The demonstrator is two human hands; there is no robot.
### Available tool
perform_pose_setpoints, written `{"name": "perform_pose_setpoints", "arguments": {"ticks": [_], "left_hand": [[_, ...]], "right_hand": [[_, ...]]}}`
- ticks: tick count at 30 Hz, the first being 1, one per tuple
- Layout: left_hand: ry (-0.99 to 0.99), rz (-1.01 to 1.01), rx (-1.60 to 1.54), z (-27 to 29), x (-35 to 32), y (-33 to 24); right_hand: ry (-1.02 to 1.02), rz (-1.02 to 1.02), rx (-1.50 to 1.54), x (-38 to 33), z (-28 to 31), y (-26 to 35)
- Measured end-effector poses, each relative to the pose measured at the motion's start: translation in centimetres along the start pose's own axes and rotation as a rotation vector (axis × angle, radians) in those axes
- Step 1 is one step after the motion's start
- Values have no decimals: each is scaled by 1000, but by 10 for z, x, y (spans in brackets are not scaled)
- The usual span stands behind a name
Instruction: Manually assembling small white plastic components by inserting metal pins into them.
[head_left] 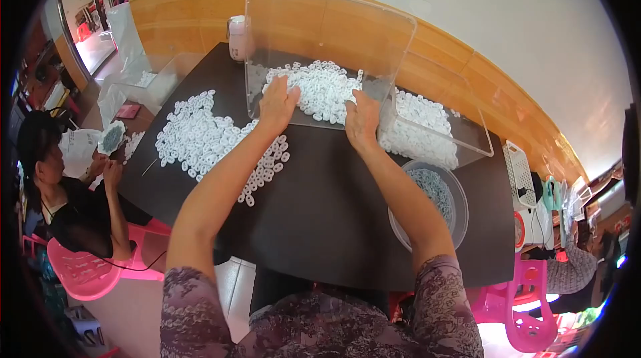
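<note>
The left hand (277, 105) and right hand (362, 119) reach into a clear plastic bin (324, 27), fingers spread, at either side of a heap of white two-holed oval pieces (320, 87). A loose pile of similar pieces (203, 134) spreads over the dark tabletop (300, 211), partly under the left forearm. Just right of the bin, a second clear bin (481, 145) holds more white pieces (420, 117); nearer, a round clear tub (461, 210) of small grey-blue parts (433, 188) sits partly under the right forearm. A white cylindrical container (237, 39) stands beside the first bin. At left, a co-worker (73, 214) in black sits on a pink plastic chair (83, 271).
</note>
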State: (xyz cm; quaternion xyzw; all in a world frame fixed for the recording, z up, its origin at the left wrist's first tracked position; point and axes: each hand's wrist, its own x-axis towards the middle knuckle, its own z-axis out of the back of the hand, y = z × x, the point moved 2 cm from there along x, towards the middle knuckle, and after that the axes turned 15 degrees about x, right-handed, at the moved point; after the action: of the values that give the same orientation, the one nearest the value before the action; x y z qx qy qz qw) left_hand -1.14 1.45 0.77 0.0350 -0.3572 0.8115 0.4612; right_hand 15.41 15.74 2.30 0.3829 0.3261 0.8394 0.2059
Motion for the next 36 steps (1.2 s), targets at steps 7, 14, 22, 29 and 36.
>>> {"name": "perform_pose_setpoints", "arguments": {"ticks": [7, 14, 22, 29, 36], "left_hand": [[-368, 421, 524, -45, 31, 2], [-481, 487, 439, -74, 49, -22], [-585, 443, 330, -93, 50, -44], [-495, 492, 417, -93, 51, -54], [-591, 271, 220, -99, 53, -54]], "right_hand": [[-302, 124, -157, 13, -32, -14], [-394, -57, -117, 22, -50, -48], [-407, -37, 26, 27, -54, -51], [-417, -108, -114, 36, -55, -54], [-377, -151, 63, 45, -59, -50]]}}
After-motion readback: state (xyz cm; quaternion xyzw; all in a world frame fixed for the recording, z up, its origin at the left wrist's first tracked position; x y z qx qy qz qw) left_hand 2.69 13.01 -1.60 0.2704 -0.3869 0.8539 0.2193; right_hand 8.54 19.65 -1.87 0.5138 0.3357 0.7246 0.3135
